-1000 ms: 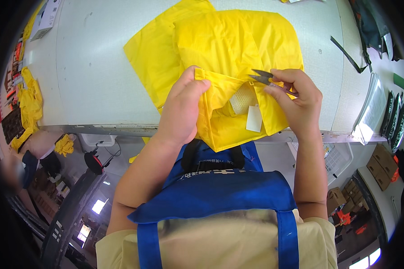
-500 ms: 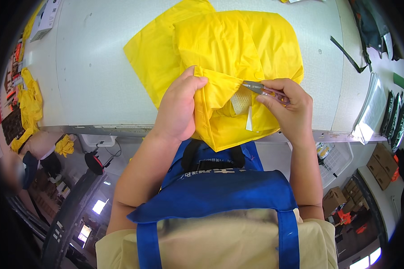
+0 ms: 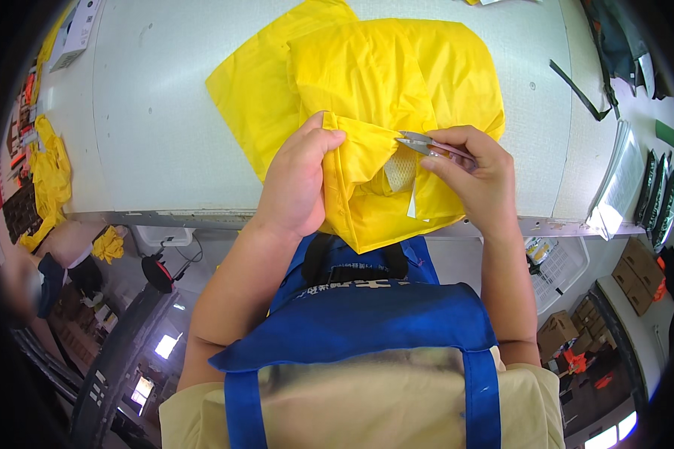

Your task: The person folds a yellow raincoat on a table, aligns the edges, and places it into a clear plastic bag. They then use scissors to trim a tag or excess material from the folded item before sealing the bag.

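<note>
A bright yellow garment [image 3: 397,67] lies bunched on the table, its near edge hanging slightly over the front. My left hand [image 3: 299,172] pinches the left side of a folded-back edge between thumb and fingers. In my right hand [image 3: 475,176] is a pair of thread snips [image 3: 430,144] with grey blades and pinkish handles. The blade tips point left and meet the yellow fabric at the edge of an opening. White mesh lining [image 3: 401,170] shows inside that opening, and a small white label [image 3: 412,202] hangs below it.
The pale table [image 3: 157,112] has a worn front edge. At the right lie a black strap [image 3: 577,90], a stack of papers [image 3: 614,179] and dark packets [image 3: 655,198]. A white box [image 3: 73,34] stands at the far left, near more yellow fabric [image 3: 51,168]. Another person [image 3: 30,284] is at the left.
My right hand has shifted slightly left with the snips, and their blades look a little further apart. My left hand keeps its hold on the fabric.
</note>
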Motion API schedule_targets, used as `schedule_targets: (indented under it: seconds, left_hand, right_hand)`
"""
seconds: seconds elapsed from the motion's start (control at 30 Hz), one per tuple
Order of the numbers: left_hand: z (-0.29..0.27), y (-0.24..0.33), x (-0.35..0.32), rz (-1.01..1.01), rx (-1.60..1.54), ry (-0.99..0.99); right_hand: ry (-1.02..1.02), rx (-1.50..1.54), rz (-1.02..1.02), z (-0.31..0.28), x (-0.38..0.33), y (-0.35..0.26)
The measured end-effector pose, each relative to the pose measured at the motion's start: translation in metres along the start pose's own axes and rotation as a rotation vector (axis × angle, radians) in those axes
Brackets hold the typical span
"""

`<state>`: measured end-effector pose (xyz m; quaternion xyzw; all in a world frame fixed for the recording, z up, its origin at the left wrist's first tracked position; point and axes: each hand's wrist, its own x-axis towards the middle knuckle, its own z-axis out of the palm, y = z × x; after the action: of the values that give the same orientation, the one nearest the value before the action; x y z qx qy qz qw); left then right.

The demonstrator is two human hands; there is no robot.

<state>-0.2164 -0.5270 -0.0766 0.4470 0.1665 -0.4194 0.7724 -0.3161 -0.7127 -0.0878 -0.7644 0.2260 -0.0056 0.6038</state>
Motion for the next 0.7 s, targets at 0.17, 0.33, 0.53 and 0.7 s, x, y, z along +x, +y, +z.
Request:
schedule_targets:
  seconds: [0.17,0.33,0.53,0.7]
  left_hand:
    - [0.003,0.003,-0.001,-0.006,-0.019,-0.016]
    - [0.000,0.004,0.002,-0.026,-0.037,-0.018]
    - [-0.001,0.005,0.002,-0.042,-0.070,-0.035]
    - [-0.004,0.008,0.000,-0.048,0.005,-0.062]
  right_hand:
    - [0.006,0.002,-0.002,0.003,0.001,0.000]
    - [0.059,0.097,0.006,0.007,-0.001,0.006]
    - [0.262,0.521,-0.028,-0.015,0.005,0.029]
    - [0.586,-0.103,0.160,-0.064,0.025,0.052]
